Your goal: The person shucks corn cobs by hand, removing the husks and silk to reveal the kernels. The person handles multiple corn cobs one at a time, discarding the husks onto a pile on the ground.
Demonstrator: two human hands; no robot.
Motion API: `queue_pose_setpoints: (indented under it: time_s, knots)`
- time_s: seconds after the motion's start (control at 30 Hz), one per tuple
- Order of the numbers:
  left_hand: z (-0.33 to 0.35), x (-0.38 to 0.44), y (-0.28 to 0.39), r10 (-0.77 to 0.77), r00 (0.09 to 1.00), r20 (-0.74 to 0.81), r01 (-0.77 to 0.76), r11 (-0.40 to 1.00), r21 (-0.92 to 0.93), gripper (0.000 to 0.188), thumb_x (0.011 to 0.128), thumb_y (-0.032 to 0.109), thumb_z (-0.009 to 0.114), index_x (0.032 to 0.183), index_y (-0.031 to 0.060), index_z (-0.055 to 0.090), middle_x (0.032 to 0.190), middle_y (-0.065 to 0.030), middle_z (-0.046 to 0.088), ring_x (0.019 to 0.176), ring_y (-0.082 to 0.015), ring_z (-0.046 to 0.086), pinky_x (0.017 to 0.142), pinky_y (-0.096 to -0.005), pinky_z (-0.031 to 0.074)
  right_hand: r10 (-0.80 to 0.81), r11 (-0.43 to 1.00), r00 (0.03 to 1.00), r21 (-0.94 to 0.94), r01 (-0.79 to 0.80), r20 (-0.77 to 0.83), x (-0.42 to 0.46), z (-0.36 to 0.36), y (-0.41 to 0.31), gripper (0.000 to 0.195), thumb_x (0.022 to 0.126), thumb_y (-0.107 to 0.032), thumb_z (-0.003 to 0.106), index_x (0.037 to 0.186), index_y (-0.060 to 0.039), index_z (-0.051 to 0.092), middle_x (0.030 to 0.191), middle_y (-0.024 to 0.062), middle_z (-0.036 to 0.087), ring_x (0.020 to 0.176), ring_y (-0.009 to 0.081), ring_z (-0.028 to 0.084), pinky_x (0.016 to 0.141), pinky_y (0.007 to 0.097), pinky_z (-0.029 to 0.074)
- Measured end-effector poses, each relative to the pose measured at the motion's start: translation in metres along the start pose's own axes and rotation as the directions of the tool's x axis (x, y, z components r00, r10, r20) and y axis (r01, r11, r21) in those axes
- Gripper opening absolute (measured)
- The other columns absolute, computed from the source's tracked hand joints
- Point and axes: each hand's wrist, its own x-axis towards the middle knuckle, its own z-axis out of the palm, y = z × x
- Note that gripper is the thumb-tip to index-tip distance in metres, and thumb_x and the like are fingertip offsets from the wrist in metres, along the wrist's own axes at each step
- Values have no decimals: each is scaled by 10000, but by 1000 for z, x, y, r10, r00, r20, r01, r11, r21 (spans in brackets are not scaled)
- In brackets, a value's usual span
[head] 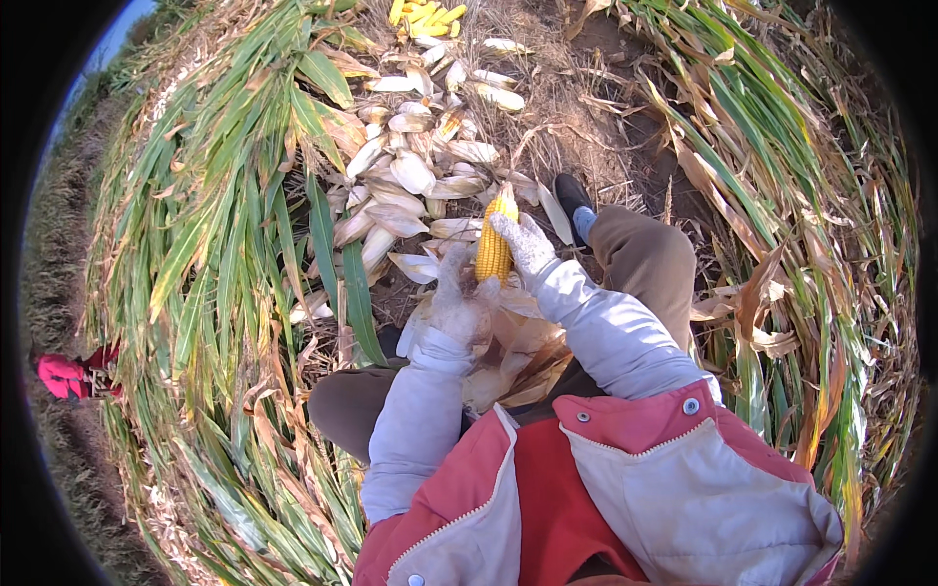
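A husked yellow ear of corn (pixel 495 245) stands out nearly upright in the picture before me, its kernels bare and its tip pale. Wrapped along its right side is my right hand (pixel 526 245), in a whitish knit glove, with the fingers over the upper kernels. My left hand (pixel 462 304), gloved too and slightly blurred, is curled at the ear's lower end, its thumb held off to the left. Whether it also grips husk is hidden. Loose dry husks (pixel 524 333) lie under both hands, between my legs.
Unhusked ears (pixel 410 176) lie heaped ahead; several bare yellow ears (pixel 429 16) are piled beyond. Cut corn stalks (pixel 220 220) bank up on the left, with more stalks (pixel 777 146) on the right. A person in red (pixel 66 375) is at the far left.
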Motion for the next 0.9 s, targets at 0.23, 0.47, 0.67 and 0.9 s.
queue_pose_setpoints:
  time_s: [0.23, 0.47, 0.67, 0.9]
  knots:
    - [5, -17, -43, -829, 556, 60, 805, 519, -288, 417, 910, 193, 685, 1275, 91, 512, 1014, -108, 642, 683, -195, 633, 461, -297, 476, -131, 879, 965, -423, 218, 226, -7, -13, -59, 533, 924, -289, 718, 1323, 21, 549, 1214, 114, 632, 1120, 175, 585, 980, 312, 461]
    - [30, 88, 7, -688, 725, -30, 686, 726, -45, 378, 923, 210, 674, 1262, 68, 585, 1052, -145, 662, 881, -264, 673, 675, -404, 574, -236, 941, 933, -177, 289, 273, -7, -22, -80, 427, 957, -229, 686, 1294, 8, 572, 1107, 71, 659, 1015, 136, 615, 896, 280, 494]
    - [30, 199, 115, 200, 970, -140, -244, 821, -516, 269, 1005, 195, 583, 1236, 57, 591, 1081, -128, 665, 974, -236, 680, 760, -361, 584, -189, 868, 943, -402, 291, 275, -13, -18, -90, 464, 937, -342, 689, 1216, 21, 613, 1074, 100, 680, 1010, 158, 620, 908, 311, 491]
    - [21, 147, -4, -192, 979, -61, 188, 761, 621, 269, 935, 237, 589, 1126, 52, 630, 910, -88, 639, 809, -219, 626, 727, -292, 520, -192, 728, 845, -505, 464, 499, -28, -16, -60, 486, 923, -347, 686, 1267, -14, 605, 1142, 166, 662, 1072, 248, 631, 954, 362, 490]
